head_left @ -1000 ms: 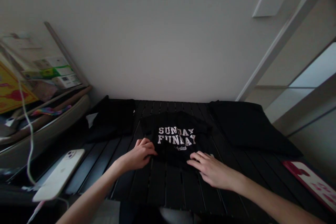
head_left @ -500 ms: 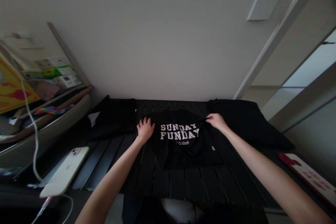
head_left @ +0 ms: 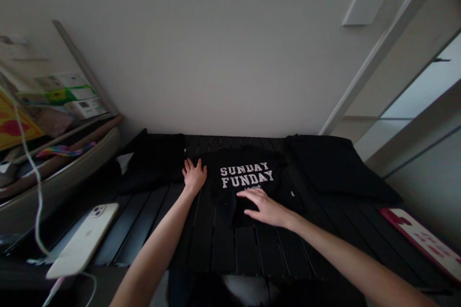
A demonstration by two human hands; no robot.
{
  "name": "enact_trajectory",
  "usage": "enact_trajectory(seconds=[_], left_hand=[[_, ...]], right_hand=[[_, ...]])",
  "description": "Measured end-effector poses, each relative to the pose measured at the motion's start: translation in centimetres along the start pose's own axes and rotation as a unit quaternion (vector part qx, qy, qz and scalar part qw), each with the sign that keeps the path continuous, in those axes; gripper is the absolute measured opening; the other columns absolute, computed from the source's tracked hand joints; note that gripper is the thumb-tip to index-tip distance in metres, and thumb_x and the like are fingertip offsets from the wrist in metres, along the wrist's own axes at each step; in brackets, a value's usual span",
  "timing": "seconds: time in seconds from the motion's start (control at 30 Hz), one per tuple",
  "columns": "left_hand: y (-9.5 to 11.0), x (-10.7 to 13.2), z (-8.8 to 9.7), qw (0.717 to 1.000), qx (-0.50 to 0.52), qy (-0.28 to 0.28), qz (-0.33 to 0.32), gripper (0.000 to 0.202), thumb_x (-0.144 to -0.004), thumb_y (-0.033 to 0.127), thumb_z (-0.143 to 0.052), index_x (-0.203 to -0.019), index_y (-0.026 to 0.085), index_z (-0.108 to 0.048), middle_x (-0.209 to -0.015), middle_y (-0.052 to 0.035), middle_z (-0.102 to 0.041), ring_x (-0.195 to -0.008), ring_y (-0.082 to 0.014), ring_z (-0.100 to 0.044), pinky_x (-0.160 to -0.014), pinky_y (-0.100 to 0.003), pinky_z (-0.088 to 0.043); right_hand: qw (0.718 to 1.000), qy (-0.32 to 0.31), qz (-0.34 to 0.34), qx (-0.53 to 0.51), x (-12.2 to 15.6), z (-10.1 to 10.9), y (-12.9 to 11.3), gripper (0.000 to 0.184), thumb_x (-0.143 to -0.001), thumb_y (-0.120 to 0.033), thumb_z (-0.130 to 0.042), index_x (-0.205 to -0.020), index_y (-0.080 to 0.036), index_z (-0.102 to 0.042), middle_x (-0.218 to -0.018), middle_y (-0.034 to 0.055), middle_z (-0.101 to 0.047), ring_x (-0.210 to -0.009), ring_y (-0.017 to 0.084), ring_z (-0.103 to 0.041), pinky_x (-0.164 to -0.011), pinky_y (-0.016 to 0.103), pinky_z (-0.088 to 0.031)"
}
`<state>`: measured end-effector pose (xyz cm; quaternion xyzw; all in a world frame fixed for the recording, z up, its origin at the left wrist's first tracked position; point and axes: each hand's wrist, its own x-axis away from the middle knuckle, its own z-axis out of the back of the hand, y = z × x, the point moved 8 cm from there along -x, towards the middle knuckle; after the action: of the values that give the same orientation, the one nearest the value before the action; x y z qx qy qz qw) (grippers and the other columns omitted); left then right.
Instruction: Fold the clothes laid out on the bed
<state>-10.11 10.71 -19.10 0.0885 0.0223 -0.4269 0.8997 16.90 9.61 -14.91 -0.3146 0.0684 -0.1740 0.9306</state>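
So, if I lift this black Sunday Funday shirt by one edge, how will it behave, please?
The black shirt will probably hang floppy, since it lies in soft folds under the right hand. It looks light, and the printed letters may feel slightly stiffer.

Near middle: open slats of the black desk (head_left: 216,254), free passage.
Centre: black T-shirt (head_left: 248,175), in the way.
Far left: black cloth (head_left: 154,163), blocking.
Far right: black cushion-like bundle (head_left: 342,168), blocking.
Near left: white smartphone (head_left: 82,240), obstructing.

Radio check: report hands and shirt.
Left hand at edge of black SUNDAY FUNDAY T-shirt; right hand flat on it. Black fabric bundles left, right.
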Motion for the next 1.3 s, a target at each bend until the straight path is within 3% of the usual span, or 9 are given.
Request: enact_trajectory(seconds=[0.17,0.23,0.3,0.4,0.53,0.77,1.0,1.17,1.3], left_hand=[[-0.3,-0.5,0.2,0.999,0.025,-0.004,-0.022,0.052,-0.094,0.037,-0.037,-0.143,0.017,-0.039,-0.148,-0.0195,-0.036,-0.139,-0.035,-0.025,-0.106,-0.054,-0.029],[0.0,-0.6,0.6,0.998,0.047,0.014,-0.039,0.051,-0.093,0.032,-0.04,-0.142,0.017,-0.04,-0.144,-0.0174,-0.042,-0.136,-0.0337,-0.031,-0.105,-0.054,-0.031],[0.1,-0.6,0.9,0.996,0.071,0.031,-0.046,0.05,-0.09,0.027,-0.045,-0.139,0.017,-0.042,-0.138,-0.0159,-0.049,-0.129,-0.0339,-0.039,-0.101,-0.053,-0.035],[0.1,-0.8,1.1,0.991,0.116,0.037,-0.057,0.048,-0.087,0.022,-0.049,-0.134,0.018,-0.047,-0.129,-0.0143,-0.056,-0.12,-0.0331,-0.048,-0.096,-0.052,-0.04],[-0.2,-1.0,2.1,0.964,0.24,0.078,-0.083,0.041,-0.085,0.018,-0.051,-0.126,0.015,-0.051,-0.115,-0.0134,-0.063,-0.108,-0.0254,-0.058,-0.094,-0.039,-0.045],[-2.8,-1.2,3.2,0.908,0.403,0.112,0.0,0.038,-0.078,0.022,-0.062,-0.114,0.017,-0.057,-0.093,-0.006,-0.064,-0.089,-0.02,-0.064,-0.083,-0.032,-0.049],[-4.0,-1.3,2.5,0.815,0.56,0.107,0.099,0.035,-0.069,0.02,-0.068,-0.103,0.014,-0.061,-0.089,-0.0049,-0.062,-0.08,-0.0163,-0.062,-0.078,-0.03,-0.05],[1.3,-2.0,3.8,0.773,0.62,0.099,0.091,0.041,-0.073,0.024,-0.067,-0.111,0.012,-0.057,-0.096,-0.0082,-0.063,-0.087,-0.0179,-0.063,-0.082,-0.031,-0.05],[9.5,-0.7,3.6,0.789,0.609,-0.008,-0.081,0.051,-0.093,0.041,-0.042,-0.139,0.019,-0.036,-0.121,-0.0125,-0.062,-0.112,-0.021,-0.059,-0.097,-0.038,-0.044]], right_hand=[[0.988,-0.125,0.08,-0.033,2.0,-0.7,-6.2,0.022,-0.085,-0.034,-0.058,-0.098,-0.022,-0.071,-0.095,0.0019,-0.072,-0.091,0.017,-0.065,-0.091,0.03,-0.044],[0.996,-0.071,0.048,-0.019,1.5,0.2,-6.6,0.027,-0.089,-0.034,-0.052,-0.105,-0.021,-0.069,-0.095,0.0026,-0.072,-0.09,0.017,-0.064,-0.091,0.031,-0.044],[1.0,0.009,0.021,0.021,0.8,0.3,-6.7,0.049,-0.085,-0.04,-0.057,-0.128,-0.017,-0.056,-0.124,0.01,-0.062,-0.115,0.022,-0.055,-0.101,0.036,-0.04],[0.996,0.018,0.019,0.086,-0.1,-3.3,-7.4,0.084,-0.075,-0.054,-0.067,-0.142,-0.013,-0.039,-0.148,0.0179,-0.036,-0.137,0.031,-0.032,-0.111,0.045,-0.029],[0.979,0.082,-0.04,0.183,-1.3,-7.0,-8.9,0.055,-0.082,-0.043,-0.064,-0.126,-0.012,-0.054,-0.133,0.0192,-0.051,-0.127,0.032,-0.044,-0.11,0.051,-0.03],[0.942,0.145,-0.139,0.271,-3.7,-7.9,-9.8,0.027,-0.084,-0.002,-0.046,-0.105,-0.013,-0.061,-0.097,0.0137,-0.064,-0.091,0.027,-0.062,-0.079,0.043,-0.052],[0.942,0.324,-0.078,0.027,-0.9,-3.9,-8.8,0.03,-0.082,-0.004,-0.043,-0.107,-0.018,-0.05,-0.091,0.0048,-0.06,-0.08,0.017,-0.063,-0.071,0.028,-0.051],[0.924,0.362,-0.121,-0.019,2.2,-0.8,-4.9,0.028,-0.082,-0.011,-0.042,-0.109,-0.019,-0.045,-0.076,-0.0002,-0.053,-0.066,0.016,-0.059,-0.065,0.027,-0.049],[0.922,0.33,-0.184,0.082,4.0,-0.3,-1.2,0.039,-0.083,-0.013,-0.042,-0.121,-0.014,-0.041,-0.084,0.0059,-0.058,-0.077,0.021,-0.061,-0.074,0.034,-0.05]])
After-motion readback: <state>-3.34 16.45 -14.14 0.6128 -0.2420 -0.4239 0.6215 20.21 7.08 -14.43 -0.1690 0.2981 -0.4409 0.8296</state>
